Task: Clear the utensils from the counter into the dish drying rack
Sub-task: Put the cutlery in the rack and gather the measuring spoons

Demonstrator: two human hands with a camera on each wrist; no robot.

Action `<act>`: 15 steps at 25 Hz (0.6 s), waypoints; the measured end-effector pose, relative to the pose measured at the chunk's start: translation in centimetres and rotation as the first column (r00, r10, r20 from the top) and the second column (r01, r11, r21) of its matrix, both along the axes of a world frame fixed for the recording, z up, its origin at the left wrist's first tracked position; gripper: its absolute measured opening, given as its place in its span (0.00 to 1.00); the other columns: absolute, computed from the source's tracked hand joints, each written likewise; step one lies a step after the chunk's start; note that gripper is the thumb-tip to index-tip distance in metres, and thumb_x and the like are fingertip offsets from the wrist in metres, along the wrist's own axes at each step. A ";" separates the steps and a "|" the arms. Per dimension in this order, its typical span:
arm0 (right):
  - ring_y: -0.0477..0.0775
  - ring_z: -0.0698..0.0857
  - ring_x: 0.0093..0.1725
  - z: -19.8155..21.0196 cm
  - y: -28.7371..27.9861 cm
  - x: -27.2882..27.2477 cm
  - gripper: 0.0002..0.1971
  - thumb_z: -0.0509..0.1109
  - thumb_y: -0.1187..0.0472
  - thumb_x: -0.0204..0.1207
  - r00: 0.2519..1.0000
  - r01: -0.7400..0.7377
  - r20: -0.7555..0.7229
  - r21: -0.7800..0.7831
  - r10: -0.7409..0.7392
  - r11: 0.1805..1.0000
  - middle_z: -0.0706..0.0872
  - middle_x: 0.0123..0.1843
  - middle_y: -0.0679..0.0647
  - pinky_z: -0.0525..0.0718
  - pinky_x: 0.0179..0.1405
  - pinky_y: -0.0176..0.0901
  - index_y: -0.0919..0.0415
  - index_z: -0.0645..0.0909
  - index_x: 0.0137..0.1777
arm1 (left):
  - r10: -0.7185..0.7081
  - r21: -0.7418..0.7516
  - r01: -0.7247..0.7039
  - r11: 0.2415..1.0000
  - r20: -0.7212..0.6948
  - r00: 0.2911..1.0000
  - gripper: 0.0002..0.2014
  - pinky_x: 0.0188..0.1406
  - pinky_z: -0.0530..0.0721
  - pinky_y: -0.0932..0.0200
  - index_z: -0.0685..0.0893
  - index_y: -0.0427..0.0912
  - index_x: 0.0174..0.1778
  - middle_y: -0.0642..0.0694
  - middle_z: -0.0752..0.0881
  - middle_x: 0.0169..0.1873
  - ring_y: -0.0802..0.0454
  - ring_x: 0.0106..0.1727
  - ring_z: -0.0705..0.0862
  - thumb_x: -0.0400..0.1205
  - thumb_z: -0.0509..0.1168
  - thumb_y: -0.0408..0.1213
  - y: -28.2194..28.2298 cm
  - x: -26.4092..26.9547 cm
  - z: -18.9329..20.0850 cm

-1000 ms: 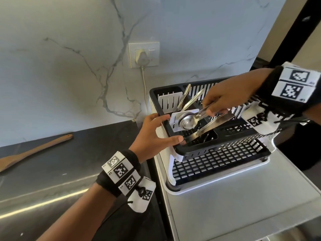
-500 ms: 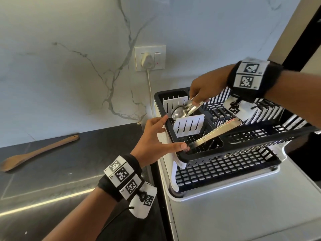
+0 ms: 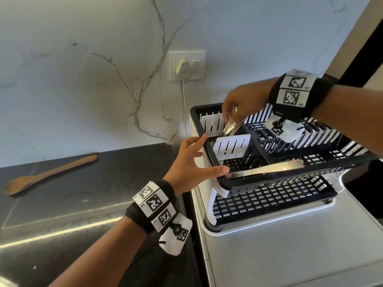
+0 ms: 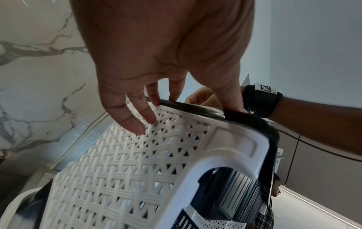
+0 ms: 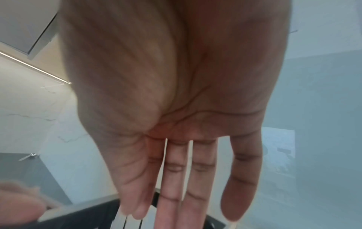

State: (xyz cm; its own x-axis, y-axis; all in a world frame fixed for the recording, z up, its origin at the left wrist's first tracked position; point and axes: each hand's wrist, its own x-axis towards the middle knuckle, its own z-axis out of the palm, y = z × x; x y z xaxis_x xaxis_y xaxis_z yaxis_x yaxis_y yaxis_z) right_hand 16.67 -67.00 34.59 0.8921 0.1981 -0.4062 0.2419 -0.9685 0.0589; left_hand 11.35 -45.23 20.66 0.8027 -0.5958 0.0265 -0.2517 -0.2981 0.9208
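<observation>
- Fingers (image 5: 173, 184) of R hand (image 3: 242, 101) straight and spread in wrist view, gripping nothing; hand hovers over back-left corner of dish rack (image 3: 209, 139), just above upright metal utensil handles (image 3: 233, 126).
- L hand (image 3: 191, 162): fingers extended, thumb lying on black rim near front corner, other fingertips (image 4: 150, 115) touching rim and white lattice side wall (image 4: 125, 162); loose touch, not a curled grip.
- Rack: black upper basket in white frame, black grid shelf below, sitting on pale surface beside dark counter (image 3: 62, 204).
- Cutlery section along left side, 2 white slotted dividers (image 3: 231, 147).
- Back compartment: metal handles leaning, prob. 2-3, count unclear under hand.
- Front compartment: 1 long metal utensil (image 3: 269, 169) lying slantwise, end near L thumb.
- On counter: 1 wooden spoon (image 3: 47, 176), well apart from rack.
- Wall: 1 socket w/ white plug (image 3: 186, 66), cord hanging down.
</observation>
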 end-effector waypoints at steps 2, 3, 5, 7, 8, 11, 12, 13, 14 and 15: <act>0.50 0.86 0.57 1.1 0.1 0.0 0.11 0.68 0.59 0.82 0.999 0.007 0.033 0.048 -0.009 0.999 0.90 0.53 0.49 0.76 0.69 0.53 0.52 0.86 0.62 | -0.008 0.009 0.008 1.000 0.011 1.000 0.51 0.60 0.73 0.66 0.59 0.54 0.84 0.58 0.61 0.75 0.55 0.71 0.71 0.68 0.78 0.54 0.1 0.1 -0.1; 0.50 0.87 0.56 1.7 0.3 0.2 0.11 0.67 0.59 0.82 0.999 0.001 0.035 0.061 -0.003 0.998 0.91 0.51 0.48 0.76 0.70 0.53 0.51 0.85 0.62 | -0.014 0.022 0.014 1.000 0.026 1.000 0.50 0.59 0.72 0.66 0.58 0.54 0.84 0.58 0.60 0.76 0.55 0.71 0.71 0.69 0.77 0.55 0.1 0.2 -0.1; 0.50 0.89 0.54 2.5 1.7 0.7 0.11 0.67 0.58 0.83 0.999 -0.008 0.038 0.081 0.005 0.997 0.91 0.49 0.48 0.76 0.67 0.50 0.51 0.85 0.63 | -0.032 0.058 0.028 0.998 0.080 0.996 0.48 0.62 0.72 0.65 0.57 0.53 0.84 0.57 0.60 0.77 0.55 0.71 0.70 0.71 0.75 0.57 0.3 0.3 -0.1; 0.49 0.89 0.53 3.0 4.1 1.3 0.12 0.67 0.55 0.83 0.999 -0.026 0.034 0.103 0.023 0.994 0.91 0.48 0.45 0.74 0.64 0.47 0.52 0.84 0.64 | -0.047 0.087 0.035 0.996 0.130 0.990 0.45 0.65 0.73 0.63 0.57 0.52 0.84 0.54 0.63 0.76 0.56 0.71 0.71 0.74 0.70 0.60 1.2 0.2 -0.4; 0.48 0.89 0.53 3.2 5.7 1.7 0.12 0.67 0.54 0.83 0.999 -0.046 0.031 0.107 0.042 0.993 0.90 0.48 0.45 0.74 0.65 0.47 0.51 0.84 0.64 | -0.050 0.097 0.036 0.995 0.145 0.988 0.43 0.64 0.73 0.64 0.59 0.52 0.84 0.53 0.65 0.76 0.56 0.71 0.71 0.76 0.68 0.60 2.0 0.1 -0.7; 0.49 0.89 0.53 2.9 11.4 2.4 0.13 0.67 0.52 0.83 0.995 -0.095 -0.013 0.104 0.096 0.990 0.91 0.50 0.47 0.78 0.61 0.44 0.51 0.83 0.65 | -0.016 0.134 -0.003 0.991 0.137 0.990 0.33 0.66 0.79 0.57 0.71 0.52 0.78 0.54 0.71 0.72 0.57 0.70 0.73 0.78 0.67 0.59 6.5 -0.2 -2.4; 0.49 0.89 0.53 2.4 14.3 2.8 0.13 0.68 0.52 0.83 0.992 -0.121 -0.030 0.111 0.125 0.986 0.91 0.51 0.48 0.78 0.56 0.41 0.51 0.84 0.65 | 0.018 0.163 -0.039 0.986 0.131 0.991 0.30 0.66 0.80 0.55 0.74 0.53 0.75 0.55 0.73 0.70 0.57 0.69 0.75 0.77 0.67 0.58 9.5 -0.2 -3.3; 0.50 0.89 0.52 1.9 15.6 2.5 0.13 0.68 0.52 0.83 0.990 -0.130 -0.036 0.117 0.135 0.985 0.91 0.52 0.48 0.78 0.52 0.39 0.50 0.84 0.65 | 0.038 0.197 -0.063 0.978 0.130 0.991 0.27 0.66 0.80 0.54 0.77 0.54 0.72 0.55 0.75 0.68 0.56 0.67 0.77 0.78 0.68 0.57 11.1 -0.2 -4.0; 0.50 0.89 0.52 1.0 18.5 2.8 0.13 0.69 0.53 0.83 0.984 -0.169 -0.042 0.127 0.176 0.977 0.91 0.52 0.49 0.78 0.49 0.38 0.50 0.84 0.64 | 0.085 0.235 -0.117 0.965 0.144 0.986 0.24 0.66 0.78 0.55 0.79 0.54 0.70 0.55 0.77 0.66 0.55 0.65 0.78 0.78 0.69 0.56 14.7 -0.2 -4.9; 0.52 0.89 0.51 -0.1 21.5 3.1 0.13 0.69 0.53 0.82 0.973 -0.221 -0.043 0.137 0.229 0.965 0.91 0.52 0.50 0.78 0.48 0.39 0.50 0.85 0.64 | 0.142 0.273 -0.183 0.945 0.162 0.976 0.23 0.67 0.77 0.56 0.81 0.54 0.68 0.54 0.78 0.65 0.55 0.65 0.78 0.78 0.69 0.55 18.6 -0.2 -5.9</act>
